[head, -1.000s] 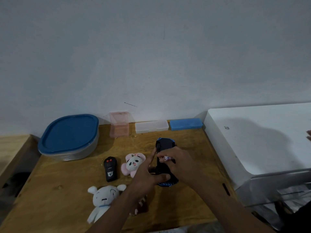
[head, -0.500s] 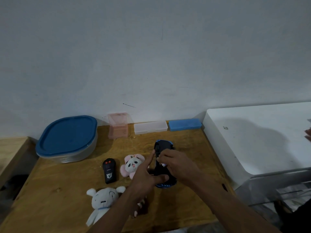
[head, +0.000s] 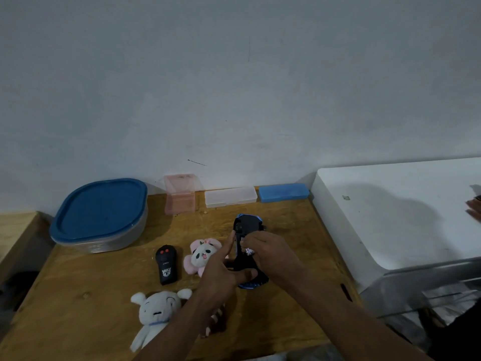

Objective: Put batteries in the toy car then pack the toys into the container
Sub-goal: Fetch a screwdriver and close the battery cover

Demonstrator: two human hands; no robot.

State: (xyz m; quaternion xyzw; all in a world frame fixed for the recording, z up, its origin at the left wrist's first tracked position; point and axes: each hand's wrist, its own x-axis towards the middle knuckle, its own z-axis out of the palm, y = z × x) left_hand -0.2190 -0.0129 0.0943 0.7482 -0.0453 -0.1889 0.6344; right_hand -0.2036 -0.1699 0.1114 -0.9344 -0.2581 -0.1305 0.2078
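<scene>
The black and blue toy car lies upside down on the wooden table. My left hand grips its near end, thumb across the underside. My right hand pinches a small battery over the car's underside. A black remote with red buttons lies left of a pink panda plush. A white plush lies at the front. The container with a blue lid sits at the back left, lid on.
A pink open case, a clear case and a blue case line the wall. A white appliance borders the table's right side. Another person's fingers show at the right edge.
My right hand dipped its fingers onto the car's underside, then lifted slightly; the battery shows between its fingers again. My left hand kept its hold on the car.
</scene>
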